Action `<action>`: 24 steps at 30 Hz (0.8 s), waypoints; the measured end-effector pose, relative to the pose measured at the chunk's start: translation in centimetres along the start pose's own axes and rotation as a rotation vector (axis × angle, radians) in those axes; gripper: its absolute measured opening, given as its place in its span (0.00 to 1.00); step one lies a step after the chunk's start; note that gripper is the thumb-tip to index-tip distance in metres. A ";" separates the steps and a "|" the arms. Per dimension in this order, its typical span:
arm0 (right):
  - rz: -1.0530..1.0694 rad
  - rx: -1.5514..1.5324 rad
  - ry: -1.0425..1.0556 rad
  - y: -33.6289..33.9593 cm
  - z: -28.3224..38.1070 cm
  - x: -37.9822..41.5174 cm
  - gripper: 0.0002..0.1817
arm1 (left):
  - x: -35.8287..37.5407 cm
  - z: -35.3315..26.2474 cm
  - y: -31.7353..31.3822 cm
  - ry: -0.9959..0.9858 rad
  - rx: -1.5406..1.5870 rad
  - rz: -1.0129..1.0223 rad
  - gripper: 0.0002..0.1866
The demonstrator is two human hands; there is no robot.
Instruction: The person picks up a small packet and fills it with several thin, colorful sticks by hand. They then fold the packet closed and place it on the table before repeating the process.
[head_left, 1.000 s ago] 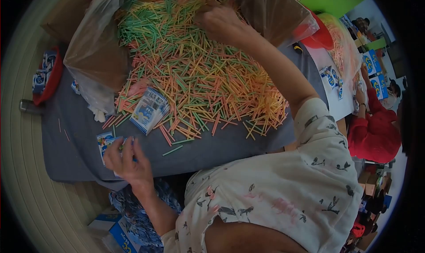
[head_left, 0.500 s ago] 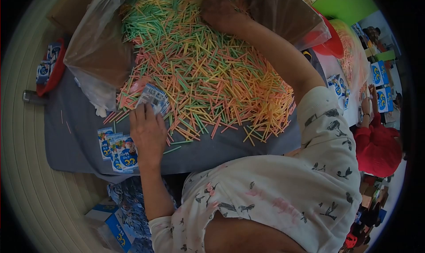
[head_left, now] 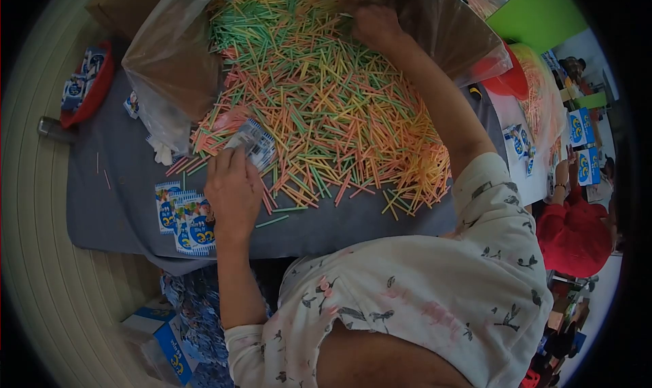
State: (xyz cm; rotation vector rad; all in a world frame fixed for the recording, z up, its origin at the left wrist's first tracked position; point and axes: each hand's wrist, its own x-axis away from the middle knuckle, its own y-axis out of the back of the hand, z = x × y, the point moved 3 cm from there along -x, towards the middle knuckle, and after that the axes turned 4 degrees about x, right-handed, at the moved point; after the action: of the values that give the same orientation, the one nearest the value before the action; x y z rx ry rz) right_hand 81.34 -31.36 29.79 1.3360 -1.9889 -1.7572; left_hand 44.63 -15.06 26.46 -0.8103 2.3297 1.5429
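Observation:
My left hand [head_left: 233, 191] grips the lower end of a small printed silver-and-blue packet [head_left: 259, 145] at the near left edge of a big heap of thin colored sticks [head_left: 326, 123]. The sticks are green, yellow, orange and pink. At the far side of the heap is my right hand [head_left: 377, 28], its fingers bunched and pointing left among the sticks; I cannot tell what they hold. Left of my left hand, several blue-and-white packets [head_left: 187, 218] lie overlapping on the grey cloth [head_left: 129, 205].
Clear plastic sheeting [head_left: 163, 69] borders the heap on the left. A red bowl [head_left: 95, 89] with packets stands far left by a metal cylinder [head_left: 56, 128]. Beyond the right edge are a red container [head_left: 506, 76], a green panel [head_left: 536, 14] and a person in red [head_left: 576, 235].
The view has shifted a little. My right hand has moved right across the far part of the heap. My left hand stays on the packet, which now lies tilted differently.

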 end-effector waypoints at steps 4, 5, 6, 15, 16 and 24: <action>0.019 -0.045 -0.047 0.4 0.4 0.2 0.28 | -0.4 -0.7 -1.1 0.039 -0.217 0.008 0.12; 0.030 -0.050 -0.030 0.3 0.3 0.2 0.28 | -0.3 -0.5 -1.3 0.006 -0.222 -0.027 0.11; 0.040 -0.055 -0.014 0.2 0.0 0.2 0.28 | -0.2 -0.1 -1.5 -0.029 -0.226 -0.062 0.11; -0.202 -0.165 0.013 -0.9 -2.5 0.5 0.23 | 0.9 -0.3 0.1 -0.012 0.086 -0.037 0.08; -0.317 -0.263 0.035 -0.6 -2.7 0.7 0.22 | 0.9 0.0 0.4 0.012 0.159 -0.040 0.08; -0.117 -1.776 -0.335 -0.7 -3.6 1.5 0.20 | 0.7 1.1 0.0 -0.014 0.095 -0.108 0.07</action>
State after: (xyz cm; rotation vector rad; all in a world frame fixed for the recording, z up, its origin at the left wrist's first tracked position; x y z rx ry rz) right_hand 83.17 -34.91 29.64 0.4282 0.1433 -2.5529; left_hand 43.92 -14.27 25.71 -0.8831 2.2893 1.3782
